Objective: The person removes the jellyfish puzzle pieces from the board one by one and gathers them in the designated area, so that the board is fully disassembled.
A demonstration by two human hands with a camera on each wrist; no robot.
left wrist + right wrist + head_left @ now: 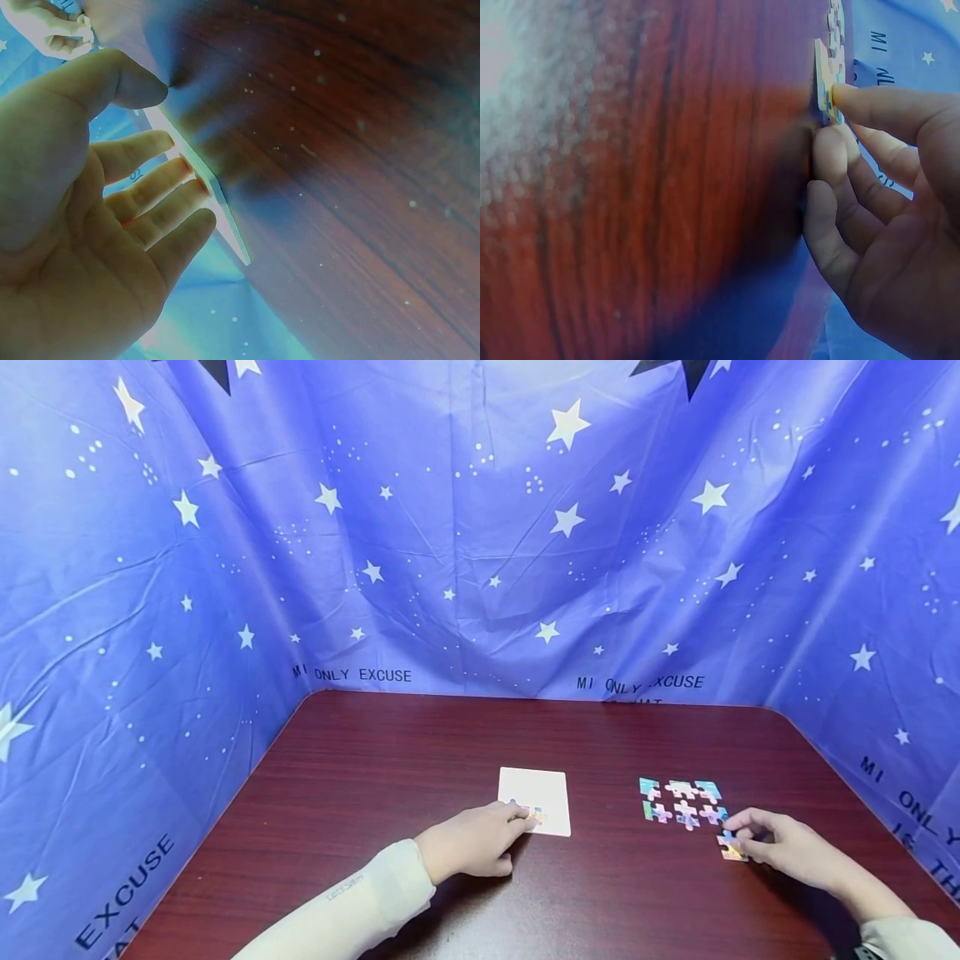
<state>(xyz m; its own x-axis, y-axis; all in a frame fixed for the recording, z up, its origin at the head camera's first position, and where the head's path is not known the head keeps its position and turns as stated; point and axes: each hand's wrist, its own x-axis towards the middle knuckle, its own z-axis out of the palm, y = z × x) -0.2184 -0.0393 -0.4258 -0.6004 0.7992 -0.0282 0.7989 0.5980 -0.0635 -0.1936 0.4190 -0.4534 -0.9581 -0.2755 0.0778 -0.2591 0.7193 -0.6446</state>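
A square white puzzle board (534, 783) lies on the table, with colourful puzzle pieces (538, 815) along its near edge. My left hand (480, 839) reaches over that edge with fingertips resting on the board and pieces. In the left wrist view, its loosely bent fingers (184, 240) meet the board's edge (225, 199), and the thumb stands apart. Off to the right, my right hand (787, 845) pinches a yellow-and-blue puzzle piece (731, 849) between thumb and finger. The right wrist view shows this puzzle piece (823, 75) edge-on at the thumb tip.
Several loose puzzle pieces (686, 810) lie in two rows beyond my right hand. The dark red wooden table (390, 752) is bordered at the back and sides by a blue star-printed curtain (465, 527).
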